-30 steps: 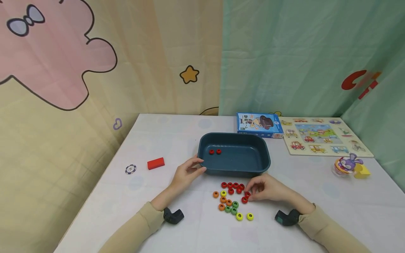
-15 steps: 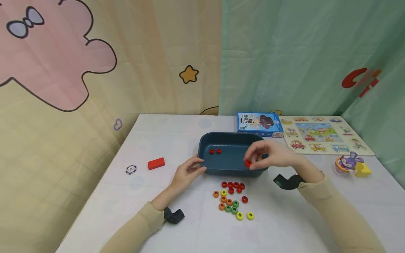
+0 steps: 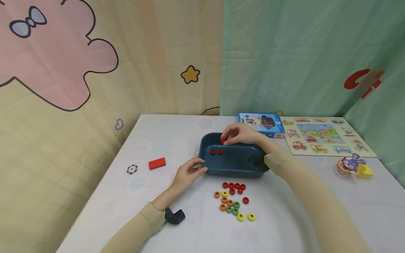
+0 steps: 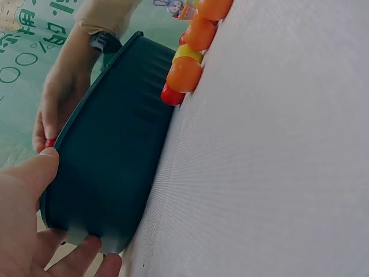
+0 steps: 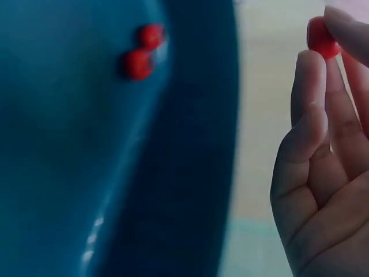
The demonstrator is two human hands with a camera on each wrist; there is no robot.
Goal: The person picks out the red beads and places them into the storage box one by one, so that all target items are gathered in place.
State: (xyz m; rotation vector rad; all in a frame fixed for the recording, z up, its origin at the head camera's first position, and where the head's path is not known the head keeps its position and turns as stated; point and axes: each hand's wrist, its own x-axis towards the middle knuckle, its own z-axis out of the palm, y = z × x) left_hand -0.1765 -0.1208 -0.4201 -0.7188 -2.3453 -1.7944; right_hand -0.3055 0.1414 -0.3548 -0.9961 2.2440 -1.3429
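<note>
A dark teal plastic tray (image 3: 235, 173) stands on the table with two red beads (image 3: 219, 151) on its floor, towards the left. My left hand (image 3: 187, 174) grips its near left corner, thumb at the rim and fingers against the end wall in the left wrist view. Over the tray's far side, my right hand (image 3: 243, 135) pinches one red bead (image 5: 323, 38) between thumb and fingertips. In front of the tray lies a loose group of beads: several red beads (image 3: 232, 191), orange beads (image 3: 224, 200), green beads (image 3: 235, 211) and yellow beads (image 3: 240, 217).
Left of the tray are a red block (image 3: 157, 163) and a poker chip (image 3: 132, 169). A blue game box (image 3: 275, 130) and a wooden picture puzzle (image 3: 319, 149) lie behind. At right sit a purple bunny toy (image 3: 350, 163) and a yellow block (image 3: 365, 172).
My right hand has picked a red bead from the right of the group and carried it up, then left across the tray to its far side. The left hand keeps its place.
</note>
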